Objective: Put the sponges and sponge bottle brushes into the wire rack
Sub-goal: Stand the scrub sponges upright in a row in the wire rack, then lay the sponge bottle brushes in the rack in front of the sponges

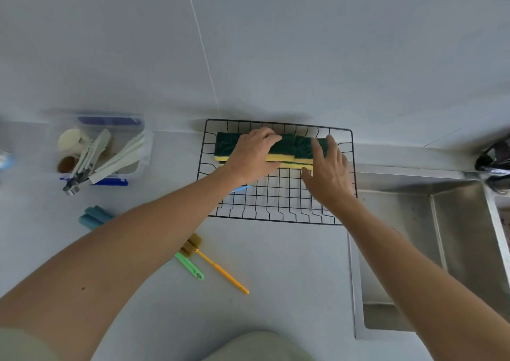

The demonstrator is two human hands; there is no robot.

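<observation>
A black wire rack point(278, 206) sits on the grey counter beside the sink. Green-and-yellow sponges point(292, 148) lie stacked in a row along the rack's far side. My left hand point(252, 156) rests flat on top of the left sponges. My right hand point(328, 170) presses against the row's right end, fingers spread. Sponge bottle brushes lie on the counter under my left forearm: one with a yellow handle point(223, 272), one with a green handle point(190, 268), and blue sponge heads point(93, 217). A blue handle point(240, 188) shows in the rack's left part.
A clear plastic container point(102, 151) with white utensils and blue clips stands at the left. A steel sink point(414, 250) lies to the right of the rack, with a dark tap point(494, 156) at the far right. A tiled wall rises behind.
</observation>
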